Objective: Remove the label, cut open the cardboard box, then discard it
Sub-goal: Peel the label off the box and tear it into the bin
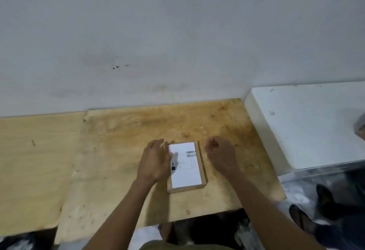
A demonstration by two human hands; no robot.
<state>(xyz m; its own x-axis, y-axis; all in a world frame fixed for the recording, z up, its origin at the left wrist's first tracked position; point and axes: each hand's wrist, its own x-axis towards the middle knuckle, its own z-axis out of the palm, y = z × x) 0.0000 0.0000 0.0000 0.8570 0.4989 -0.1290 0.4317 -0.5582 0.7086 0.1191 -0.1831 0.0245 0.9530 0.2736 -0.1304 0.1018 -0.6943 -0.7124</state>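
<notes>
Both hands out over the tabletop [122, 151], one each side of the box [186, 167]. Left hand [155, 161] flat with fingers straight, right up against the box's left edge and partly covering it; couldn't tell if actually touching. Right hand [219, 156] loosely curled, gripping nothing, just beside the box's right side with a small gap. Box lay flat near the middle of the stained plywood, closed, brown card showing round the edges. Label [184, 165] still stuck on top, white, covering nearly the whole face, barcode toward the far right corner. White block [308, 125] off to the right, against the wall [177, 32].
</notes>
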